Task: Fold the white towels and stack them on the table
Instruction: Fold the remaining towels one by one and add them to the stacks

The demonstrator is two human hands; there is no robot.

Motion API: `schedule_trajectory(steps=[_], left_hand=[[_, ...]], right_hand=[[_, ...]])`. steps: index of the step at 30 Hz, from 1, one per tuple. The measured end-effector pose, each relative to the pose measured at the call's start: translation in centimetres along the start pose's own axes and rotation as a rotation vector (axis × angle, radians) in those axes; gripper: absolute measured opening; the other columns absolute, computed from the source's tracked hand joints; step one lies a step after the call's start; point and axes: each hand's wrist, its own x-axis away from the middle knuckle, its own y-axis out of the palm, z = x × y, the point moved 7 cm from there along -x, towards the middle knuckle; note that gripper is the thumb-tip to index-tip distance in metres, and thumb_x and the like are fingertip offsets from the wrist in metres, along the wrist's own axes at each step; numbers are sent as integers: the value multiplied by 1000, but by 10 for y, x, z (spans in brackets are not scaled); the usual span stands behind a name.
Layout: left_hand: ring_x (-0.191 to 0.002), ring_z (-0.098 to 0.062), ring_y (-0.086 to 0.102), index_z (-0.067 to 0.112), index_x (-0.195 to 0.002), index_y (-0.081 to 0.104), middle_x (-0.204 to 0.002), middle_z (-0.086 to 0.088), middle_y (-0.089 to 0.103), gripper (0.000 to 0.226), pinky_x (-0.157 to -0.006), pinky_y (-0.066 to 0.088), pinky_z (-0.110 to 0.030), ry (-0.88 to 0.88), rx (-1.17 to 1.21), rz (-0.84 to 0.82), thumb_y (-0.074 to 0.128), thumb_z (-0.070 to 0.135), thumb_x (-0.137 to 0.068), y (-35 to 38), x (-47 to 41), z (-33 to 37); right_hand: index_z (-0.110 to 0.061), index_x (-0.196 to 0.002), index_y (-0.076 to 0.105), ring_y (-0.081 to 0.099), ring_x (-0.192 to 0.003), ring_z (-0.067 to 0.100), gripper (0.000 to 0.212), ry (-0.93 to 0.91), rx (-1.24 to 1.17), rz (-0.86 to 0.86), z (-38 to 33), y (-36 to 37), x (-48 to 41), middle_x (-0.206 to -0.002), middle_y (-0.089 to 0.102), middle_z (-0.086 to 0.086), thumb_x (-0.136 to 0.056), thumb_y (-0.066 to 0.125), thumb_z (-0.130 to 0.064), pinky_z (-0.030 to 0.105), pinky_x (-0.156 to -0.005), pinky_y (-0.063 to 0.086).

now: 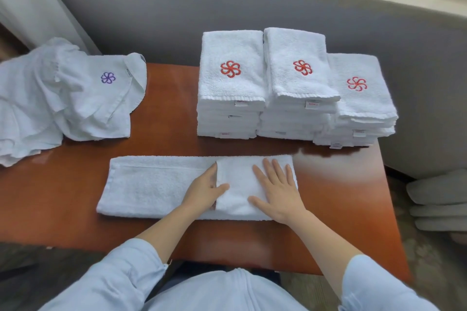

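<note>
White terry towel strip (156,184) lay lengthwise left-right. Right hand (278,192) spread flat on its folded flap (241,179); left hand (204,189), straight-fingered, at flap's left edge, nearer the unfolded length.

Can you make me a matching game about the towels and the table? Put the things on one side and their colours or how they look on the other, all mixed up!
Things:
1. long towel at the front
2. crumpled pile of towels
3. folded stacks
4. table

Clues:
A. red flower on top
B. reddish-brown
C. purple flower showing
D. one end folded over

Pairs: 1-D, 2-C, 3-A, 4-B
</note>
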Motion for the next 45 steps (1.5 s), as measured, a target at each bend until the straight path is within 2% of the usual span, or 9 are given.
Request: schedule_trajectory(steps=[3,6,9,11,14,20,33,41,45], left_hand=[[-72,-10,60,38,-137,28,-83,13,55,75,-58,44,-25,-18,-303,107,75,49,-78,-14,4,4],[-111,-14,53,30,-134,38,-119,11,51,70,-89,46,-30,357,-577,177,76,43,-77,-14,5,35],[-150,-17,7,33,-151,30,-161,8,19,69,-123,10,-40,662,-829,-91,58,51,-90,12,6,47],[-148,-15,-25,35,-157,2,-163,10,-17,80,-120,-16,-37,628,-974,-278,43,63,-94,23,-1,35],[-141,-21,-40,39,-151,-23,-155,9,-38,97,-116,-24,-46,530,-1120,-392,40,76,-87,24,-14,20],[-136,-35,-43,48,-135,-41,-146,7,-51,130,-114,-21,-58,405,-1211,-523,61,84,-64,22,-30,17],[-139,-43,-37,48,-126,-49,-140,4,-55,132,-113,-18,-61,366,-1182,-499,64,81,-67,98,-8,54],[-143,-37,-33,42,-145,-32,-154,3,-41,130,-116,-12,-61,315,-1133,-407,66,78,-68,136,9,73],[-145,-29,-30,43,-149,-24,-156,6,-37,121,-115,-12,-58,340,-1104,-380,62,77,-71,120,18,59]], right_hand=[[-38,-156,-10,-36,-143,18,85,-20,28,-11,3,0,-1,-161,-26,-3,-89,31,-73,48,-115,-27],[-40,-155,-11,-40,-141,20,90,-23,26,-33,3,3,-2,-160,-29,-3,-85,33,-76,50,-115,-26],[-42,-154,-13,-43,-139,21,95,-17,20,-46,4,4,-2,-159,-31,-5,-81,36,-80,51,-112,-29],[-41,-154,-14,-44,-139,21,100,-19,24,-55,4,4,-2,-159,-33,-5,-78,37,-82,52,-111,-30],[-41,-153,-18,-47,-137,21,107,-18,22,-71,5,4,-1,-158,-35,-4,-74,40,-83,53,-112,-28],[-41,-150,-26,-49,-135,20,121,-38,14,-134,10,6,-1,-155,-41,-6,-66,48,-89,54,-114,-24],[-43,-148,-29,-48,-135,20,127,-55,32,-196,80,3,40,-153,-43,-9,-63,55,-87,52,-113,-27],[-42,-149,-26,-45,-138,22,128,-46,78,-222,116,-4,57,-154,-41,-8,-63,62,-78,53,-113,-26],[-36,-153,-21,-42,-139,26,120,54,34,-230,100,-3,62,-156,-39,-1,-71,65,-56,54,-114,-25]])
